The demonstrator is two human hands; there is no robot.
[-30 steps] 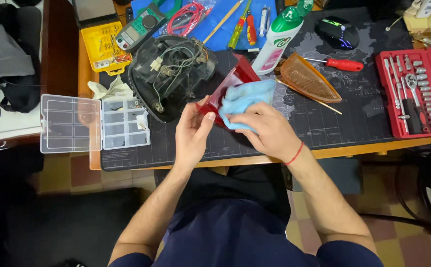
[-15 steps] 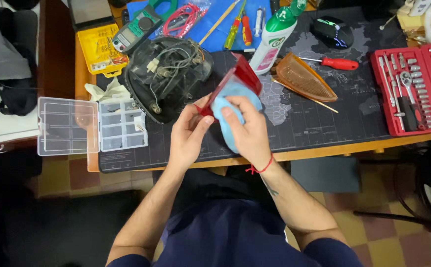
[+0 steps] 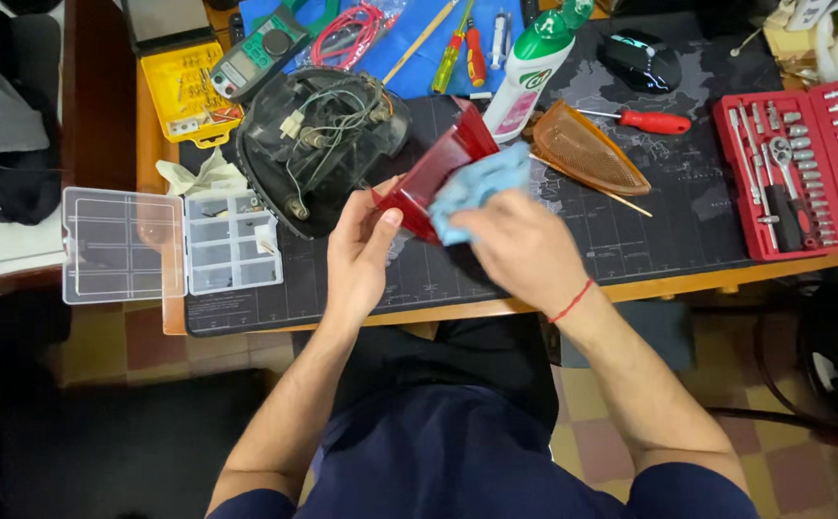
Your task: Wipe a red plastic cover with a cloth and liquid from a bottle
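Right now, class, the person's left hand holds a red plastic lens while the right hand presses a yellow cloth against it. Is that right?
Not quite. The cloth is light blue, not yellow, as the head view shows. The rest holds: the left hand holds the red plastic lens, and the right hand presses the cloth against it.

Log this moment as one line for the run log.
left hand: holds red lens | right hand: presses blue cloth on it | beside: black housing, amber lens
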